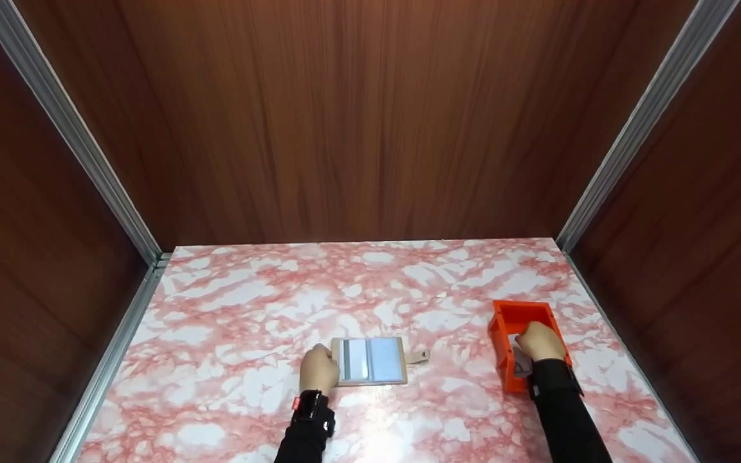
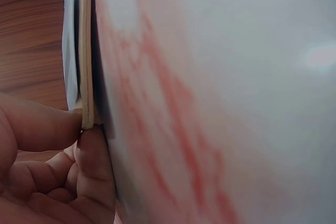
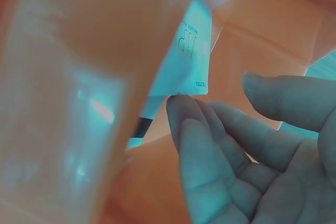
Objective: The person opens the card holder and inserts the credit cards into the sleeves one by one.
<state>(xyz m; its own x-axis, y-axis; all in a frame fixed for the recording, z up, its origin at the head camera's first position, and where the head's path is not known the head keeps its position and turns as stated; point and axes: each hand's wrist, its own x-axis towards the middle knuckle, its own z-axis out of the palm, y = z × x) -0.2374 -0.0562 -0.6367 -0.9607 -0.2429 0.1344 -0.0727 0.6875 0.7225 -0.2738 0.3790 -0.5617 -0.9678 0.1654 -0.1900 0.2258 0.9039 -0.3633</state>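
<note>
A card holder point(image 1: 386, 360) lies unfolded on the table, with a tan cover and clear plastic sleeves. Its left edge is pinched between the thumb and fingers of my left hand point(image 1: 319, 370); the left wrist view shows the cover's thin edge point(image 2: 88, 77) in that pinch. My right hand point(image 1: 541, 342) reaches down into an orange bin point(image 1: 502, 344). Inside, its fingertips touch the lower edge of a pale printed card point(image 3: 199, 61), while the thumb stands apart from it. Below that card shows part of another card with a black stripe point(image 3: 143, 128).
A strap with a snap point(image 1: 418, 357) sticks out from the card holder's right side. The table point(image 1: 229, 334) has a red and white marbled top. Brown wood-grain panels point(image 1: 370, 128) with metal corner rails enclose it at the back and sides.
</note>
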